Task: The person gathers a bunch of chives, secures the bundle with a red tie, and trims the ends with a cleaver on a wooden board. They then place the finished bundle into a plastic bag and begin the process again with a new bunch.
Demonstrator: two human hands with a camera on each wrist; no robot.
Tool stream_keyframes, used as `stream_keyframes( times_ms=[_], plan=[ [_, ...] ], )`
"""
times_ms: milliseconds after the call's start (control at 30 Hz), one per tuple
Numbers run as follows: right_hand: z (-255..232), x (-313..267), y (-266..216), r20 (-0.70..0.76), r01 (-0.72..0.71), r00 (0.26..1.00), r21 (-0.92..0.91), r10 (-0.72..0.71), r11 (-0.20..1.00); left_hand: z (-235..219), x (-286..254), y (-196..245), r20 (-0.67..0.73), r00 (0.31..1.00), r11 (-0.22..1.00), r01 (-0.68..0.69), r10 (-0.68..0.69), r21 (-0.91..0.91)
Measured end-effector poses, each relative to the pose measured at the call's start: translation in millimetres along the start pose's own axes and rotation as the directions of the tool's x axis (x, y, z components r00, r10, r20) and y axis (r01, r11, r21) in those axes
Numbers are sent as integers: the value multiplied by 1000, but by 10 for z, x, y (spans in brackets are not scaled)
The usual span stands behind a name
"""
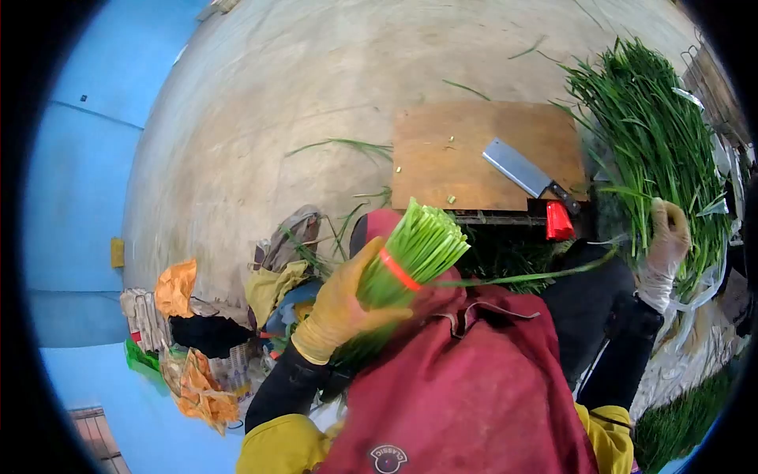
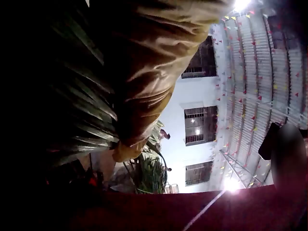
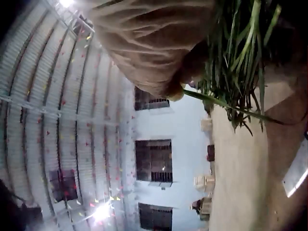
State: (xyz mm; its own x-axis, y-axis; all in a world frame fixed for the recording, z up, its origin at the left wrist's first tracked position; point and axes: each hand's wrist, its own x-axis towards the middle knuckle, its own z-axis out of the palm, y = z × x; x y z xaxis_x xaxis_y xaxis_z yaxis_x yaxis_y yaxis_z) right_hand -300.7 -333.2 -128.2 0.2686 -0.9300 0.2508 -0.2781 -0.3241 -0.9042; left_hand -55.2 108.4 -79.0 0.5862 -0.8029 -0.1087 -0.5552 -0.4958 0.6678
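A bundle of long green chives (image 1: 422, 241) stands cut ends up over the lap, an orange-red band (image 1: 399, 270) round it. My left hand (image 1: 335, 304), in a yellow glove, grips it below the band. One long loose leaf (image 1: 537, 278) stretches from beside the bundle toward the right. At the right, my right hand (image 1: 667, 245), in a pale thin glove, is raised in front of a large heap of chives (image 1: 647, 134). Its thumb and finger pinch a single green leaf (image 3: 226, 105), seen in the right wrist view.
Ahead is a wooden board (image 1: 442, 174) with a cleaver (image 1: 517, 167) lying on it and a few cut bits. Something red (image 1: 558, 221) hangs at its near edge. Crumpled orange bags (image 1: 207, 391) and cloths lie at the left. A red apron (image 1: 466, 371) covers the lap.
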Motion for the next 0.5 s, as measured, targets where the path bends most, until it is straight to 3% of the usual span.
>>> stream_keyframes(
  times_ms=[33,67,100,133,167,233,300,367,433,500],
  plan=[
    [-49,41,63,-51,-44,998,-4,43,999,-4,-22,-15,-27,999,1000,-26,26,3],
    [-91,67,115,55,-96,995,205,87,974,4,-31,-36,-56,997,999,-53,54,6],
    [-90,36,-6,302,-79,952,104,44,991,10,-41,-50,-81,993,997,-81,81,9],
    [-82,-32,-246,530,-38,847,8,28,999,13,-47,-50,-79,994,997,-78,80,25],
    [-25,-135,-460,723,27,689,-78,38,997,24,-53,-43,-76,994,996,-78,80,38],
    [349,-444,-818,900,114,434,-11,-40,993,59,-33,-32,-73,993,995,-93,96,36],
    [676,-725,-878,914,235,356,115,-196,965,70,-24,-18,-78,990,993,-114,115,22],
    [979,-941,-951,983,253,85,138,-164,958,77,-18,-12,-88,986,990,-142,144,25],
    [1286,-1220,-990,986,222,-105,152,-131,963,82,-14,-10,-89,984,987,-154,157,38],
    [1542,-1568,-815,860,74,90,497,-502,864,90,-26,-12,-84,985,987,-149,153,56]
  ],
)
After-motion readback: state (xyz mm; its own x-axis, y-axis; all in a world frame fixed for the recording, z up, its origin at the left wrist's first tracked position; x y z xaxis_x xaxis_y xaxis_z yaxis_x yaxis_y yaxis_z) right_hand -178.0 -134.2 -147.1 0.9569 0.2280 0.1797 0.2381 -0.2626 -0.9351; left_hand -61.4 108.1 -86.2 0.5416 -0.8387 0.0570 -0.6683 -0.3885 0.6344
